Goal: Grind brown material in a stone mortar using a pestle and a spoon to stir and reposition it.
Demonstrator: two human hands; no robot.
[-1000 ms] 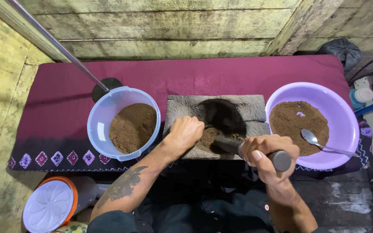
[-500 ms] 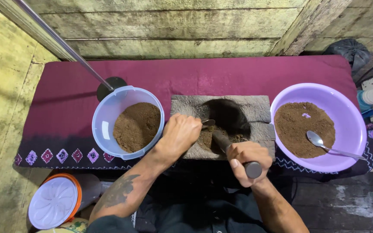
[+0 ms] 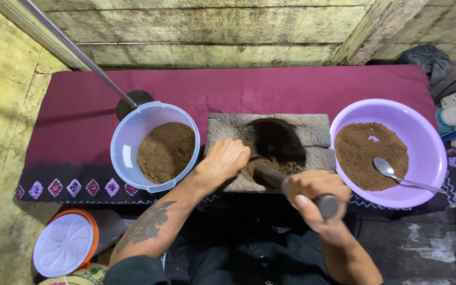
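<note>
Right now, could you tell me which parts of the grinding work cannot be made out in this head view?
- Pestle: its working tip is lost in the dark hollow of the stone mortar; the right hand covers the middle of its shaft.
- Left hand: its fingertips curl out of sight over the mortar's edge.
- Clear tub: the depth of the brown powder inside cannot be told from above.
- Orange-rimmed container: cut by the bottom edge.

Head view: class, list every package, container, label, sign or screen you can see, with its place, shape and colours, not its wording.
No labels, signs or screens.
Clear tub: left of stone block, round, brown powder.
Purple bowl: right, round, powder and spoon.
Jar: lower left, white lid, orange rim.
Bottle: far right, white cap.
</note>
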